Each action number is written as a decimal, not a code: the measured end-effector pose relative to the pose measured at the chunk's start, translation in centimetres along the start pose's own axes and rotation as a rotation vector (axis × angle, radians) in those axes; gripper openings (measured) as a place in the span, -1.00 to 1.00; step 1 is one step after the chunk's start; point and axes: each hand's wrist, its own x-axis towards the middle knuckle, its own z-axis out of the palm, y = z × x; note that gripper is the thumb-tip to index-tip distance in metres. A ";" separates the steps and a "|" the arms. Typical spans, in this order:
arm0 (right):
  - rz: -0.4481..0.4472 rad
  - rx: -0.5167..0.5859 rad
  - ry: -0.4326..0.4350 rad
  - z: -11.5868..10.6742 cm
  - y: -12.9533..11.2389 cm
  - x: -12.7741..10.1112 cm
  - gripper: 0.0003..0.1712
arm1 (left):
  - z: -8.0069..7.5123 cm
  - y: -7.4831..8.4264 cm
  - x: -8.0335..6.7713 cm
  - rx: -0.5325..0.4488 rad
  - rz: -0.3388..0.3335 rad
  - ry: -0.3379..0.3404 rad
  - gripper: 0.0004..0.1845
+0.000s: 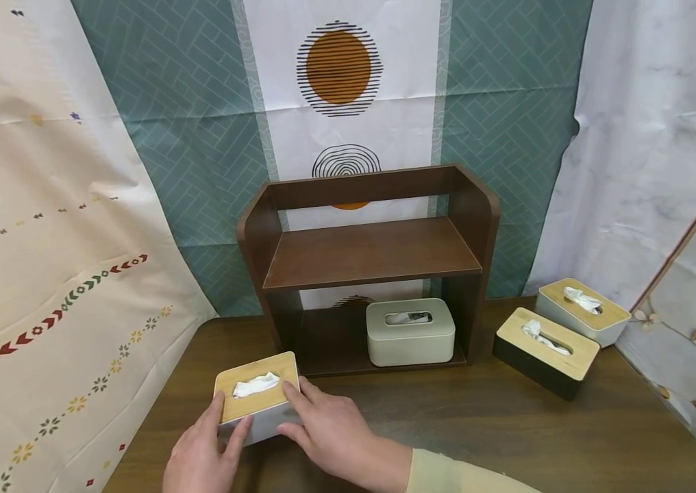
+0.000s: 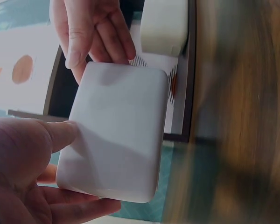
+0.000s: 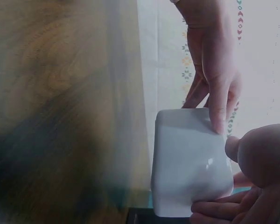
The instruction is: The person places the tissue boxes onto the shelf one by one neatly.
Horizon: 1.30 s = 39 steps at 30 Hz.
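Low at the left of the head view, both hands hold a white tissue box (image 1: 258,402) with a light wooden lid and a tissue in its slot. My left hand (image 1: 201,448) grips its left end, thumb on the near side wall. At the opposite end, my right hand (image 1: 331,428) holds it with fingers on the lid's edge and the thumb low on the near side. Both wrist views show the plain white side wall of the tissue box (image 2: 114,130) between the two hands.
Behind stands a dark brown two-tier shelf (image 1: 373,253), with a pale grey-green tissue box (image 1: 411,346) on its lower tier at the right. On the wooden table (image 1: 446,431), to the shelf's right, are a black wood-lidded tissue box (image 1: 533,366) and a light grey one (image 1: 610,334).
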 end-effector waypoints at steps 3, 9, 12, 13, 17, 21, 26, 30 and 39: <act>0.012 0.001 0.000 -0.4 0.4 -0.6 -0.27 | 0.3 0.6 -0.2 -0.011 0.029 0.026 -0.23; 0.029 0.000 -0.006 -1.4 1.2 -1.8 -0.27 | 0.6 1.8 -0.4 -0.016 0.047 0.023 -0.24; 0.040 0.003 -0.017 -2.0 1.6 -2.4 -0.25 | 0.9 2.5 -0.5 -0.021 0.059 0.020 -0.24; 0.045 0.004 -0.020 -2.2 1.8 -2.6 -0.25 | 0.9 2.8 -0.5 -0.022 0.064 0.019 -0.25; 0.060 0.012 -0.022 -2.8 2.5 -3.3 -0.24 | 1.3 3.8 -0.5 -0.026 0.083 0.017 -0.27; 0.079 0.030 -0.013 -3.0 3.4 -4.0 -0.25 | 1.9 4.9 -0.3 -0.024 0.090 0.009 -0.26; 0.109 0.047 0.005 -3.2 4.4 -4.4 -0.27 | 2.8 6.1 0.0 -0.045 0.109 0.021 -0.26; 0.126 0.054 0.034 -3.4 5.1 -4.5 -0.29 | 3.4 6.8 0.2 -0.085 0.126 0.045 -0.27; 0.160 0.052 0.101 -3.4 6.6 -4.1 -0.35 | 5.1 8.1 1.8 -0.110 0.165 0.051 -0.28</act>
